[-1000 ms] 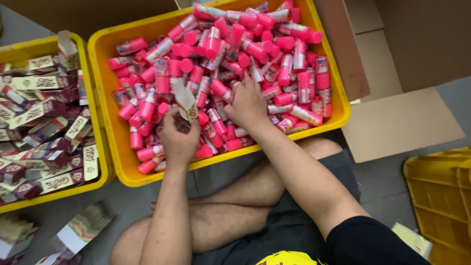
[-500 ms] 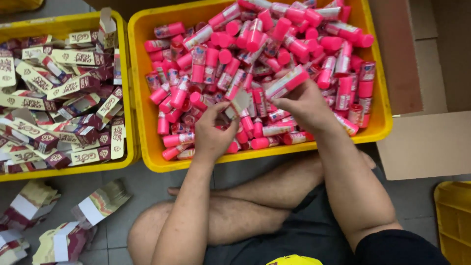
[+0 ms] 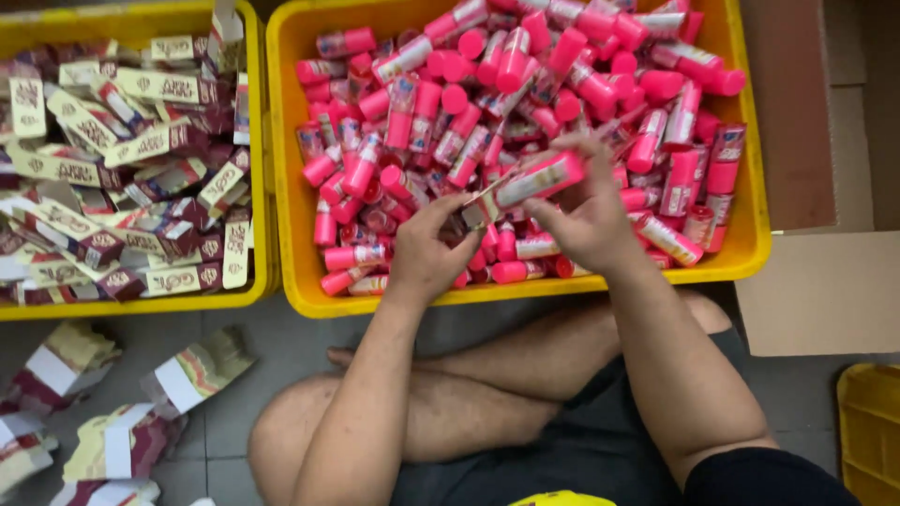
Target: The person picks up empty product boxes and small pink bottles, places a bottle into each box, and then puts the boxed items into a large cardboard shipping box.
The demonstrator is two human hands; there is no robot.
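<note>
A yellow crate (image 3: 289,169) in front of me is heaped with several pink capped tubes (image 3: 525,84). Over its near edge my right hand (image 3: 586,220) grips one pink tube (image 3: 542,178), held sideways. My left hand (image 3: 429,253) touches that tube's left end, pinching a small flap or strip there; what exactly it pinches is too small to tell. Both forearms reach up from my crossed legs at the bottom of the view.
A second yellow crate (image 3: 141,307) on the left holds several maroon-and-cream cartons. Folded flat cartons (image 3: 192,370) lie on the grey floor at lower left. Brown cardboard (image 3: 825,281) sits to the right, with another yellow crate corner (image 3: 872,431) below it.
My right hand has lifted one pink tube out of the heap and turned it sideways; my left hand has come up to its end. The view has shifted right and closer.
</note>
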